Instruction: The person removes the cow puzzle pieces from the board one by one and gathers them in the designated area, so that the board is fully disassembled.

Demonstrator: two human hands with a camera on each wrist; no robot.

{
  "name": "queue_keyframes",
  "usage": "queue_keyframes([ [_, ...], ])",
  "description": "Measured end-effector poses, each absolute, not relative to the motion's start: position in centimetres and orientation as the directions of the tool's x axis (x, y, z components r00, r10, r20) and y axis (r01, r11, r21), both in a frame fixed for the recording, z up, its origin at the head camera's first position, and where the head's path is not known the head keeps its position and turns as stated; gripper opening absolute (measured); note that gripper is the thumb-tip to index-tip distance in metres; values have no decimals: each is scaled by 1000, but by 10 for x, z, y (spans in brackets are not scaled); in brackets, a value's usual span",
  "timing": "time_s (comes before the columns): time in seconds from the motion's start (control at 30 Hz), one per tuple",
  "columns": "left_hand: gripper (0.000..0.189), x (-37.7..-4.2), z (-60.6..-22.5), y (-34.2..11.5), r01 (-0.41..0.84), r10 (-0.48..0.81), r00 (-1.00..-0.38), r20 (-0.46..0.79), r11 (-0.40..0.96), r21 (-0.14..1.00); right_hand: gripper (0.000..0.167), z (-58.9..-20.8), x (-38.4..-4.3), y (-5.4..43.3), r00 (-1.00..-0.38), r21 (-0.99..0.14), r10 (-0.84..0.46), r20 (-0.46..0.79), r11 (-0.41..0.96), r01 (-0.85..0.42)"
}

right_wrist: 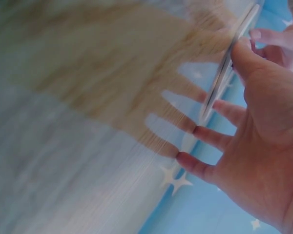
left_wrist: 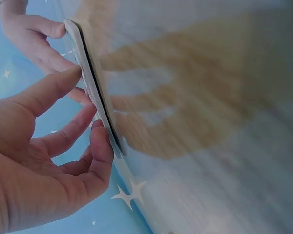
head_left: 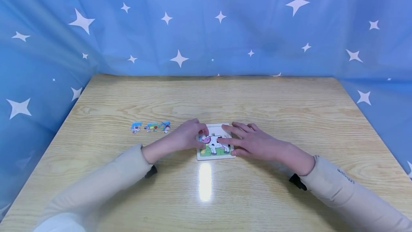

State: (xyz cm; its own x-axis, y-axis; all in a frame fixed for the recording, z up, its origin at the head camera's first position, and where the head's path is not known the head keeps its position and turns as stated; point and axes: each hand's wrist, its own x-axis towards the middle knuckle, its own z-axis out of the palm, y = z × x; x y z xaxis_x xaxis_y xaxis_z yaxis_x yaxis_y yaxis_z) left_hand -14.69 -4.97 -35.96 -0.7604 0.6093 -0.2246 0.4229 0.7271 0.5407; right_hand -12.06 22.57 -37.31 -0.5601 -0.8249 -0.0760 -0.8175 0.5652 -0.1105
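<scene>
A small cow jigsaw puzzle (head_left: 215,149) lies flat on the table in a pale frame, its thin edge visible in the left wrist view. Bent and spaced apart, the thumb and fingers of my left hand (head_left: 186,135) touch the puzzle's left side, near the cow's pink muzzle, and hide part of it. My right hand (head_left: 257,142) rests with spread fingers over the right side; its fingertips reach onto the cow and the frame. In the right wrist view, the thumb (right_wrist: 246,56) touches the puzzle's edge while other fingertips touch the tabletop.
Several loose picture pieces (head_left: 152,127) lie in a row left of the puzzle, beyond the left forearm. The wooden table (head_left: 289,99) meets a blue star-patterned curtain (head_left: 199,20) at its back and sides. A bright reflection shows in front of the puzzle.
</scene>
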Motion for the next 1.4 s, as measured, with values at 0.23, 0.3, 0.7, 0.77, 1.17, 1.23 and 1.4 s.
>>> queue_keyframes([
  [0.23, 30, -147, -360, -47, 411, 593, -767, -245, 748, 522, 51, -373, -121, 226, -565, -108, -820, -93, 572, -813],
  [0.3, 30, -147, -360, -46, 412, 593, -766, -247, 748, 520, 51, -373, -121, 226, -567, -107, -818, -97, 575, -811],
  [0.7, 29, -147, -363, -41, 389, 587, -771, -246, 741, 548, 51, -375, -121, 225, -565, -109, -820, -93, 572, -813],
  [0.77, 28, -147, -364, -41, 379, 583, -773, -250, 741, 555, 51, -375, -120, 225, -567, -109, -819, -90, 574, -812],
  [1.17, 28, -149, -363, -38, 364, 571, -775, -270, 753, 549, 52, -375, -120, 226, -557, -107, -828, -62, 561, -821],
  [1.23, 28, -148, -363, -39, 362, 570, -776, -269, 752, 550, 52, -374, -120, 226, -558, -103, -827, -65, 562, -821],
  [1.4, 28, -148, -362, -39, 371, 577, -774, -260, 747, 552, 53, -372, -120, 224, -570, -104, -816, -99, 578, -809],
])
